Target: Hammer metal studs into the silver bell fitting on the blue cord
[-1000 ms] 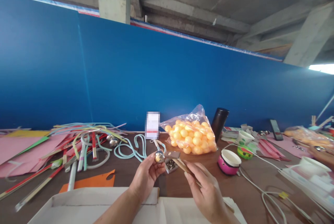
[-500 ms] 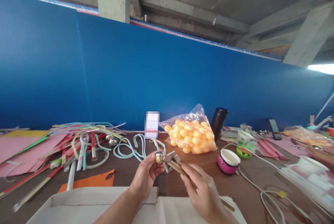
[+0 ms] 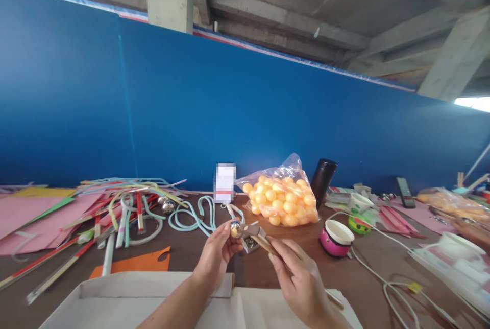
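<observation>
My left hand (image 3: 215,255) pinches a shiny metallic ball (image 3: 235,230) between thumb and fingers, above the middle of the table. My right hand (image 3: 300,273) is closed round a wooden-handled tool with a flat grey metal head (image 3: 251,230). The head meets or nearly meets the ball's right side; actual contact I cannot make out. Just beneath the tool sits a small open box (image 3: 251,245) of little metal pieces, partly covered by the tool. A white cardboard sheet or box (image 3: 161,296) lies under my forearms.
A clear bag of orange balls (image 3: 281,201) stands behind my hands, beside a black bottle (image 3: 323,182). At right are a pink cup (image 3: 337,237), white cable (image 3: 386,282) and another person's arm (image 3: 472,232). Tubes, coloured sheets and orange paper (image 3: 143,261) lie at left.
The tool's flat head has turned slightly against the ball, and its broad face shows more. Both hands keep their grip in nearly the same place; the view has shifted a little.
</observation>
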`<control>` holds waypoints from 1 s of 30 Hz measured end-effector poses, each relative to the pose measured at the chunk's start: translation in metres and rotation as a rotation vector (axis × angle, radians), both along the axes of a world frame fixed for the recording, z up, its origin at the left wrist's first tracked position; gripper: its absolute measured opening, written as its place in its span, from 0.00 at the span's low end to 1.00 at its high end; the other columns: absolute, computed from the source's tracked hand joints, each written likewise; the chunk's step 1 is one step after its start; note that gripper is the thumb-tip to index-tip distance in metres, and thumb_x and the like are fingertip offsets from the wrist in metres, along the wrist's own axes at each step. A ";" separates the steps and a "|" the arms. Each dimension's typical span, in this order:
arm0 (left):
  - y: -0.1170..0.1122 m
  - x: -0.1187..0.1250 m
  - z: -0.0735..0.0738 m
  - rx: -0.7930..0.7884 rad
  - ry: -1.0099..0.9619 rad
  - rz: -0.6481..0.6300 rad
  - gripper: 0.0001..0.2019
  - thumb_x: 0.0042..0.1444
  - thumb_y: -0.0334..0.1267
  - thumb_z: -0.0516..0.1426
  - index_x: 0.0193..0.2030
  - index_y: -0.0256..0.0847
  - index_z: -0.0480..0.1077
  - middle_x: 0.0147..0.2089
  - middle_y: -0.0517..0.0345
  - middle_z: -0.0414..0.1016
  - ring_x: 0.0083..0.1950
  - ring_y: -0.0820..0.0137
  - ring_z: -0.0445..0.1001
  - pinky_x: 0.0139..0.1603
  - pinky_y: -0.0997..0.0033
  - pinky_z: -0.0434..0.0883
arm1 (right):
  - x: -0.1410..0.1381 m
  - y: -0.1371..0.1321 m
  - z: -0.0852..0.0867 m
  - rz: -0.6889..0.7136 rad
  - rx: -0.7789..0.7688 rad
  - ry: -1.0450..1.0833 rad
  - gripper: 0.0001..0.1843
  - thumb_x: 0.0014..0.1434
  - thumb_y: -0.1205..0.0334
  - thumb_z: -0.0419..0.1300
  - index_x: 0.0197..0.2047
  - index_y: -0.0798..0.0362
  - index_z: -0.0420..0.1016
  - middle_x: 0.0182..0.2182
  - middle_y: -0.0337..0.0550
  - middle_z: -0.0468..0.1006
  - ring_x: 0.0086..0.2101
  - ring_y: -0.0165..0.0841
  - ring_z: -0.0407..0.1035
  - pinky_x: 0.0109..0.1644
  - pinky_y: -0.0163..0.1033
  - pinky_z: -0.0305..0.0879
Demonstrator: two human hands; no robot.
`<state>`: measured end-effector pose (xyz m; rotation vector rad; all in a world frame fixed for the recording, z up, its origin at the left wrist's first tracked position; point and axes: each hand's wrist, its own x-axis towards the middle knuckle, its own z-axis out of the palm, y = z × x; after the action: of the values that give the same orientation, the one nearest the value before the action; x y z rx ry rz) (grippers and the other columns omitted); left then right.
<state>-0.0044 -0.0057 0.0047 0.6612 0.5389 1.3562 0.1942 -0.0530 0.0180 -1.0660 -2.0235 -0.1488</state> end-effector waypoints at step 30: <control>0.001 0.003 0.000 -0.007 -0.001 0.032 0.17 0.49 0.41 0.62 0.44 0.35 0.73 0.33 0.52 0.77 0.31 0.71 0.74 0.34 0.72 0.72 | -0.002 0.003 -0.003 -0.011 0.012 -0.001 0.17 0.62 0.66 0.51 0.54 0.52 0.68 0.42 0.51 0.76 0.42 0.38 0.72 0.45 0.41 0.72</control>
<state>-0.0019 -0.0052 0.0049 0.6480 0.5554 1.3838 0.1926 -0.0502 0.0154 -1.0696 -2.0156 -0.1672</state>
